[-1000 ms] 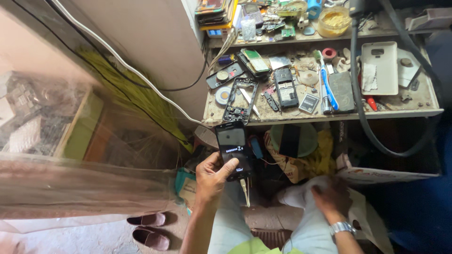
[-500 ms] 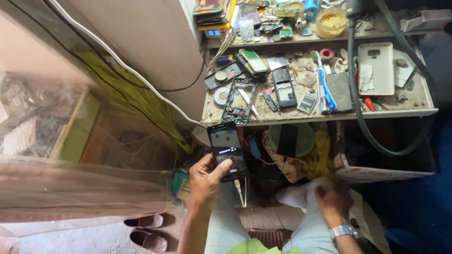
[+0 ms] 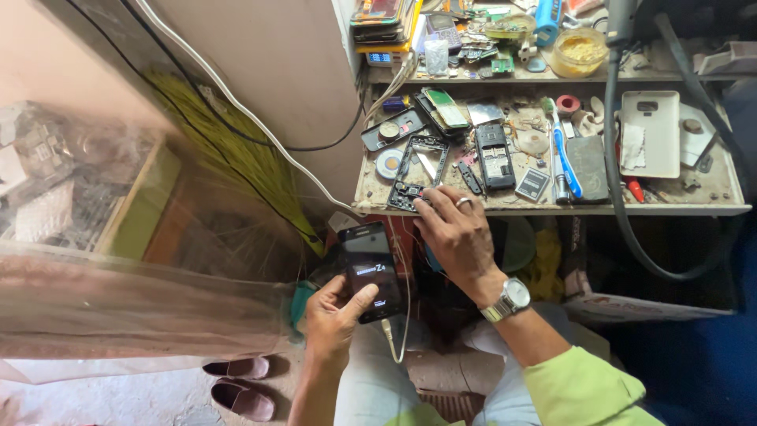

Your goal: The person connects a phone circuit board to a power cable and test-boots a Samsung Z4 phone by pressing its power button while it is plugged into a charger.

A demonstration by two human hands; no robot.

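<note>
My left hand (image 3: 335, 315) holds a black smartphone (image 3: 369, 268) with a lit screen over my lap; the thumb rests on its lower edge and a white cable (image 3: 394, 331) hangs from its bottom. My right hand (image 3: 459, 237), with a ring and a silver wristwatch (image 3: 511, 300), reaches up to the front edge of the cluttered workbench (image 3: 631, 209). Its fingertips touch a bare black phone frame (image 3: 414, 170) lying there. I cannot tell whether the fingers grip the frame.
The bench holds a dismantled keypad phone (image 3: 494, 155), a blue toothbrush (image 3: 564, 162), a white phone back cover (image 3: 650, 132), a thick black hose (image 3: 623, 213) and many small parts. A yellow-bristled broom (image 3: 229, 158) leans at left. Sandals (image 3: 240, 386) lie on the floor.
My right hand has risen from my lap to the bench edge, onto the phone frame. The left hand has lowered the smartphone slightly.
</note>
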